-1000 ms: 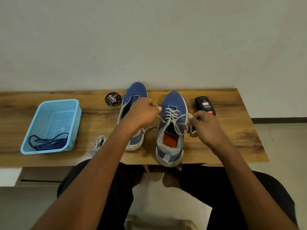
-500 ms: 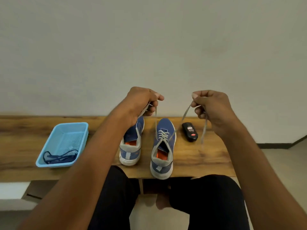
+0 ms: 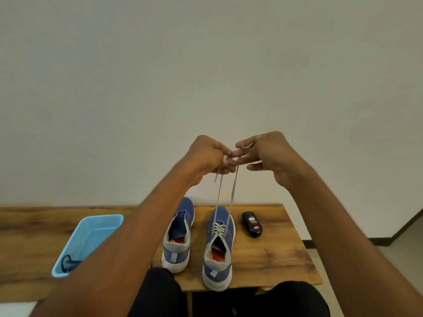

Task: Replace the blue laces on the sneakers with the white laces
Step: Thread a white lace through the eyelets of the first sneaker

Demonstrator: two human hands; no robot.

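Keep both strands of the white lace [image 3: 233,193] level and equally taut so the ends match. The left hand [image 3: 207,157] and right hand [image 3: 266,154] pinch its ends high above the table [image 3: 263,255]. The right sneaker [image 3: 218,245], at 6 o'clock below them, is blue with a grey heel; white crossings run up its eyelets
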